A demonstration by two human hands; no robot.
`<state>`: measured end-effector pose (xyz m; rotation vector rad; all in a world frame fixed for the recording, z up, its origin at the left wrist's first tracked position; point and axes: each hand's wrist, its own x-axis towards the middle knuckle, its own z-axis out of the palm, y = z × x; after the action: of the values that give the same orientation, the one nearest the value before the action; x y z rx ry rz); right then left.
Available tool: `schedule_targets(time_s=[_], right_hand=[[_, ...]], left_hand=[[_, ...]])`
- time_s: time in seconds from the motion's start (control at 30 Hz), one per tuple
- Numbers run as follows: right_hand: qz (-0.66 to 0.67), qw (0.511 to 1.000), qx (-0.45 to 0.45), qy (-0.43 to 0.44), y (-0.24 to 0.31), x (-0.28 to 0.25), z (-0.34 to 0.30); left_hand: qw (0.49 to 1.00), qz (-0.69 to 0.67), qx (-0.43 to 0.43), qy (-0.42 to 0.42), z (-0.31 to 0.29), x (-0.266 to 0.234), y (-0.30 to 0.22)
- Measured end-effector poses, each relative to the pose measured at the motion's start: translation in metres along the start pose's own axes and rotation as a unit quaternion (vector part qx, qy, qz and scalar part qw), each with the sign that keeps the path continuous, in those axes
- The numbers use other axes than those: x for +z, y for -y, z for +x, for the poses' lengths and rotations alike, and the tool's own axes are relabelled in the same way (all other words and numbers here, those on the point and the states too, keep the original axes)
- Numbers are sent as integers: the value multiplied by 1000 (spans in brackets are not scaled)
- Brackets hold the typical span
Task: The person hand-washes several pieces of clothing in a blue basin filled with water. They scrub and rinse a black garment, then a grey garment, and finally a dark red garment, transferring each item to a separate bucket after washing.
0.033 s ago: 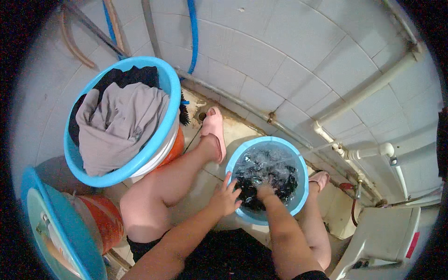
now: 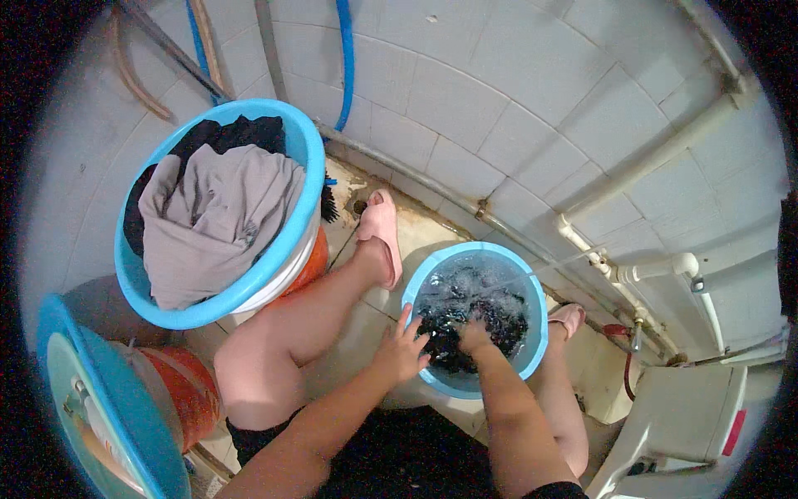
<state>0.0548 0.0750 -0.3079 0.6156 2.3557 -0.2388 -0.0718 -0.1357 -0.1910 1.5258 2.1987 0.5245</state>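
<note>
Between my legs stands a light blue basin (image 2: 540,312) holding water and black cloth (image 2: 436,337). My right hand (image 2: 475,334) reaches into the water at the middle of the cloth. Its fingers are under the surface and hidden, so its grip does not show. At the basin's near left rim rests my left hand (image 2: 401,349), fingers spread and touching the rim, with nothing seen in them. A thin stream of water (image 2: 565,262) runs in from the right and raises bubbles on the surface.
At the left, a blue basin (image 2: 314,175) with grey cloth (image 2: 220,220) and black cloth sits atop a bucket. Below it are another blue basin (image 2: 100,391) and an orange bucket (image 2: 179,387). Pipes (image 2: 657,274) line the tiled wall; a white toilet tank (image 2: 690,407) stands at right.
The black cloth and the bubbles around my right hand have shifted slightly in the water. My left hand stays at the rim.
</note>
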Motion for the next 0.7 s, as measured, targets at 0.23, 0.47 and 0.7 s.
schedule_targets(time_s=[0.23, 0.47, 0.7], right_hand=[[327, 917, 66, -219, -3, -129, -181], [577, 709, 25, -404, -16, -234, -289], [536, 643, -61, -544, 44, -333, -378]], left_hand=[[995, 24, -29, 91, 3, -6, -4], [991, 21, -58, 115, 2, -12, -7], [993, 47, -32, 101, -4, -12, -6]])
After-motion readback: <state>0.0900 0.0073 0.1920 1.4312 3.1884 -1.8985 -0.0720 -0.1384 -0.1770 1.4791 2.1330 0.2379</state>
